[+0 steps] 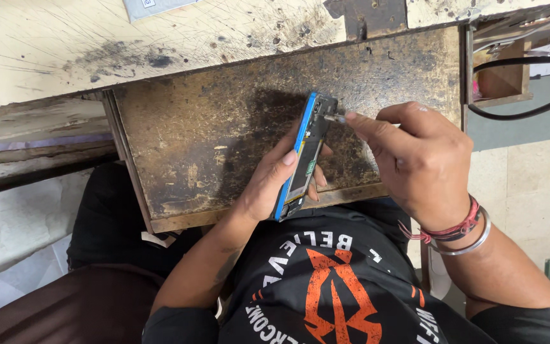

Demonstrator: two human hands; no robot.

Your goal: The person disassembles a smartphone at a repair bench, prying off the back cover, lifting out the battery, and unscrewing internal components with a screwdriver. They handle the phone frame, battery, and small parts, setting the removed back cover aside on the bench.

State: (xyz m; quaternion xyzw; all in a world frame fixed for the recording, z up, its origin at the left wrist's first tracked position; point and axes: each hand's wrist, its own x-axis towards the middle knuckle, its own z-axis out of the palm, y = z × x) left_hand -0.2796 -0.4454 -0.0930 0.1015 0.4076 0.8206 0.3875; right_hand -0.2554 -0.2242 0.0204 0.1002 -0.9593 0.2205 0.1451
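— What carries it all?

— A worn, dark, scratched wooden surface, a pulled-out board under a paler top. Nothing lies on it near the hands; everything is held above its near edge, over the person's lap.

— And the main thing?

— An opened phone with a blue frame, back cover off, circuit parts showing. Its long axis runs from lower left, near the board's edge, up and slightly right toward the far end.

— Who has it?

— The left hand. Its grip is closed about the lower half, fingers curled round the blue edge from the left, thumb on the open side. The phone is tilted up on its edge, not flat.

— The other hand?

— The right hand comes in from the right, fingers pinched shut on a thin metal tool, probably a small screwdriver.

— Where does the tip sit?

— At the phone's upper end, touching or just beside the exposed parts; the tool lies nearly crosswise to the phone's length. The right hand is nearer that end.
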